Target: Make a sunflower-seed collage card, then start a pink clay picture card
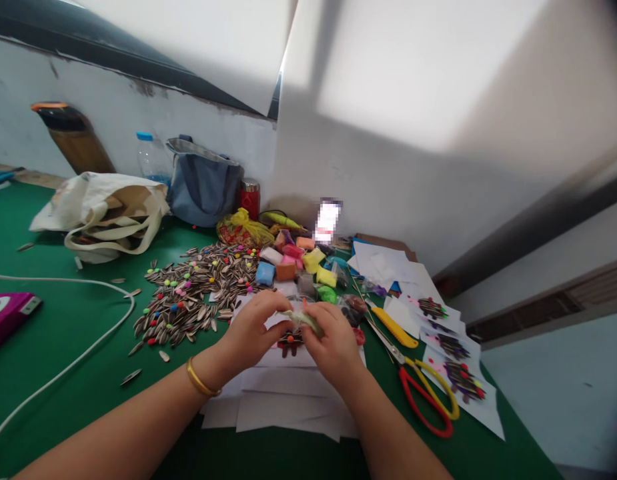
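Observation:
My left hand [255, 328] and my right hand [334, 341] meet over a stack of white paper [288, 407]. Between their fingertips is a small pale-green packet [308, 321], which looks like modelling clay in clear wrap. Both hands are closed on it, thumbs and fingers pinching from either side. Just below lies a partly hidden brown clay figure [289, 349] with striped seeds and an orange-red ball on it. Beyond the hands sit several coloured clay packets, among them a blue one [265, 273] and a yellow one [327, 277].
Sunflower seeds [203, 287] mixed with coloured balls are heaped at left. Scissors [403, 363] and a yellow utility knife [394, 327] lie at right, beside finished-looking seed figures [465, 383] on paper. A white cable [103, 333], bags [205, 187] and a lit phone [327, 221] are farther out.

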A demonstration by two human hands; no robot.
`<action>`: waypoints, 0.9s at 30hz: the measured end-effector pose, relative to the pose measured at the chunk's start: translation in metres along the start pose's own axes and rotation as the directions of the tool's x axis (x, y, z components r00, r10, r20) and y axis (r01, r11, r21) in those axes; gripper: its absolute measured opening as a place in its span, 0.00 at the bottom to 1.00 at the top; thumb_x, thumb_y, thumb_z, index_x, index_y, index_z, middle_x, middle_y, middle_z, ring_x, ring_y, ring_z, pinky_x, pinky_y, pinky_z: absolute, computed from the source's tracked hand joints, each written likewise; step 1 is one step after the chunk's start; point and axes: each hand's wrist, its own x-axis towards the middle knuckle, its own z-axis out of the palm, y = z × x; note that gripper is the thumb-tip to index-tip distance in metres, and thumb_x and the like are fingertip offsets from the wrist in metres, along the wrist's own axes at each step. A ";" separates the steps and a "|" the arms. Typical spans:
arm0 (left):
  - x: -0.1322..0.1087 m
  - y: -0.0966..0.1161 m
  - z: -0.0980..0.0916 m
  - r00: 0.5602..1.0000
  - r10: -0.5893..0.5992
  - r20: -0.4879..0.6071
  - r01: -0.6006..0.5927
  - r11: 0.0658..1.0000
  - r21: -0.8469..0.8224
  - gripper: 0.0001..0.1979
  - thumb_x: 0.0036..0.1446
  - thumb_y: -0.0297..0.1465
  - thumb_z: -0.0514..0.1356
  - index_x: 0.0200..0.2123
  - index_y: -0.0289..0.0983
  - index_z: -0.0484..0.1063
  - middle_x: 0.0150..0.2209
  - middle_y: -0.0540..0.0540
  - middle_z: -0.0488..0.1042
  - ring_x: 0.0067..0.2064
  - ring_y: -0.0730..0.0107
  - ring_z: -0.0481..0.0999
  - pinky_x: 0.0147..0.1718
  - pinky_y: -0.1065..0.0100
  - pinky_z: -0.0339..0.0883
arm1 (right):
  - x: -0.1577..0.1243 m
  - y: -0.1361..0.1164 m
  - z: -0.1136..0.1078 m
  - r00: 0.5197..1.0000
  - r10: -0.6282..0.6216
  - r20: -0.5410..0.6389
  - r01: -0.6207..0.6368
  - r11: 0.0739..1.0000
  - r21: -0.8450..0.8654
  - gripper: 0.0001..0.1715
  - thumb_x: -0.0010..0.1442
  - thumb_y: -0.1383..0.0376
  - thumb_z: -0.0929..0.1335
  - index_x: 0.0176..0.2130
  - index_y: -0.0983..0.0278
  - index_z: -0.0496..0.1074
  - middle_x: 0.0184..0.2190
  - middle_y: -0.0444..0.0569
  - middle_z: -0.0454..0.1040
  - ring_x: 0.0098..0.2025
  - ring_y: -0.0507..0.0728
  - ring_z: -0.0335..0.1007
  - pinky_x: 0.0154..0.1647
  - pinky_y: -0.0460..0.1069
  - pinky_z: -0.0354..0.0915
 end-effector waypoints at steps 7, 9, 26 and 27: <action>-0.004 0.002 0.000 0.995 0.101 -0.019 -0.098 0.989 0.110 0.03 0.61 0.28 0.59 0.34 0.40 0.71 0.33 0.48 0.75 0.38 0.66 0.73 0.44 0.63 0.67 | 0.000 -0.004 0.005 0.997 0.025 0.068 -0.030 0.997 0.073 0.11 0.59 0.69 0.67 0.42 0.60 0.75 0.41 0.49 0.76 0.44 0.59 0.70 0.48 0.53 0.67; -0.002 0.002 0.000 0.994 0.048 -0.098 -0.039 0.996 0.085 0.03 0.61 0.29 0.59 0.34 0.40 0.71 0.33 0.48 0.75 0.38 0.66 0.73 0.43 0.63 0.67 | 0.001 0.000 0.004 0.997 0.064 0.040 -0.067 0.994 0.081 0.11 0.59 0.68 0.67 0.43 0.60 0.74 0.41 0.50 0.76 0.44 0.59 0.70 0.48 0.53 0.67; 0.011 0.002 0.001 0.738 -0.648 0.189 0.458 0.276 -0.845 0.16 0.41 0.36 0.74 0.30 0.34 0.77 0.29 0.48 0.76 0.32 0.74 0.72 0.34 0.72 0.66 | 0.012 0.074 -0.022 0.928 0.372 -0.018 -0.302 0.723 -0.621 0.12 0.59 0.69 0.66 0.44 0.65 0.74 0.43 0.55 0.74 0.47 0.63 0.68 0.49 0.54 0.62; 0.011 0.003 0.000 0.734 -0.647 0.207 0.467 0.258 -0.846 0.16 0.40 0.35 0.75 0.31 0.34 0.76 0.29 0.49 0.75 0.31 0.75 0.72 0.33 0.73 0.65 | 0.012 0.074 -0.023 0.929 0.370 -0.025 -0.301 0.713 -0.633 0.12 0.59 0.67 0.67 0.44 0.64 0.74 0.44 0.55 0.74 0.48 0.64 0.67 0.49 0.55 0.61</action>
